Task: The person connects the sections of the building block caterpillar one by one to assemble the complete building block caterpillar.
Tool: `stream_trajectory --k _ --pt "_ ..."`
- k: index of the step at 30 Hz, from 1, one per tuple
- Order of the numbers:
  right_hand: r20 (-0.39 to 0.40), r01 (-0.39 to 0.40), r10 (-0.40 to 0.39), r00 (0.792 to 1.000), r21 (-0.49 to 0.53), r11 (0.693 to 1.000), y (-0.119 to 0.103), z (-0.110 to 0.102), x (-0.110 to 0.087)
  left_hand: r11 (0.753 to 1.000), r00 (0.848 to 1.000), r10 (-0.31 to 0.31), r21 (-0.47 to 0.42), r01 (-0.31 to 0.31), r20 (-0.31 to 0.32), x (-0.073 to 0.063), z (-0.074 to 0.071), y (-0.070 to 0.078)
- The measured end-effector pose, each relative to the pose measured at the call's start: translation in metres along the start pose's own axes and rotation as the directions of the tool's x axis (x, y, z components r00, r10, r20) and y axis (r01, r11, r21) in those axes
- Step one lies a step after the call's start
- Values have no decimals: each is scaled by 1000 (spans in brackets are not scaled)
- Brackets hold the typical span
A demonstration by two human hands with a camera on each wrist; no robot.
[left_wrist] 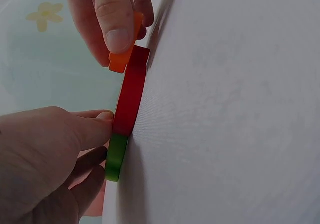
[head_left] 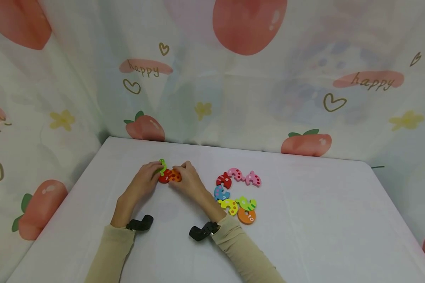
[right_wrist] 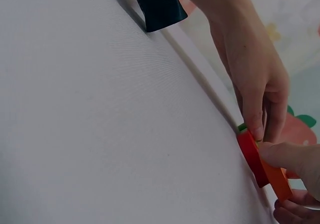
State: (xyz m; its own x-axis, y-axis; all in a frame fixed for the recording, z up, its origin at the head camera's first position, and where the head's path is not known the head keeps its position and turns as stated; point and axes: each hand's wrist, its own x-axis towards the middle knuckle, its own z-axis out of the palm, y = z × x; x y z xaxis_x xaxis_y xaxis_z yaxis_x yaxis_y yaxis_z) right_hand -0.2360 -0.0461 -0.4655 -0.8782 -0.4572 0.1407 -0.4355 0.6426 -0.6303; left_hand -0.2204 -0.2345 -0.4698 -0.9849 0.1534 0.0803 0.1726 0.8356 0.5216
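Observation:
Toward the back left of the table, in the head view, a small green puzzle piece (head_left: 162, 168), a red piece marked 2 (head_left: 164, 177) and an orange spotted piece (head_left: 175, 175) lie against one another. My left hand (head_left: 141, 184) pinches the green piece at its left side, the thumb touching the edge of the red piece (left_wrist: 131, 92). From the right, my right hand (head_left: 191, 184) holds the orange piece between thumb and fingers. In the left wrist view the orange piece (left_wrist: 120, 62) overlaps the red one's end, tilted a little. Fingers partly hide all three pieces.
Right of my right hand lie several loose pieces: red (head_left: 224, 180), two pink (head_left: 235, 174), blue (head_left: 221, 193), yellow (head_left: 229, 206), green (head_left: 247, 203) and an orange one marked 10 (head_left: 246, 216). A white cloth covers the table (head_left: 311, 220); printed curtains (head_left: 241, 94) hang behind and at the sides.

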Motion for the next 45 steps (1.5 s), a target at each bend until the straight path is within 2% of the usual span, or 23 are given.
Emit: stream_trajectory --k 3,8,14,20,45 --pt "0 4 -4 1000 0 1000 -2 0 -1 1000 1000 8 14 -8 2 0 -2 0" --pt "-14 7 -7 1000 -8 1000 -3 -1 -2 997 998 56 46 -57 12 0 -3 -1" --pt "-41 25 -26 999 -18 1000 2 1 -2 997 997 62 40 -64 52 2 -5 -3" --pt "-32 39 -40 999 -40 998 5 3 -1 995 995 91 38 -93 46 3 -5 -3" --pt "-18 54 -55 998 -55 997 4 4 0 996 996 86 30 -88 37 0 -5 -5"
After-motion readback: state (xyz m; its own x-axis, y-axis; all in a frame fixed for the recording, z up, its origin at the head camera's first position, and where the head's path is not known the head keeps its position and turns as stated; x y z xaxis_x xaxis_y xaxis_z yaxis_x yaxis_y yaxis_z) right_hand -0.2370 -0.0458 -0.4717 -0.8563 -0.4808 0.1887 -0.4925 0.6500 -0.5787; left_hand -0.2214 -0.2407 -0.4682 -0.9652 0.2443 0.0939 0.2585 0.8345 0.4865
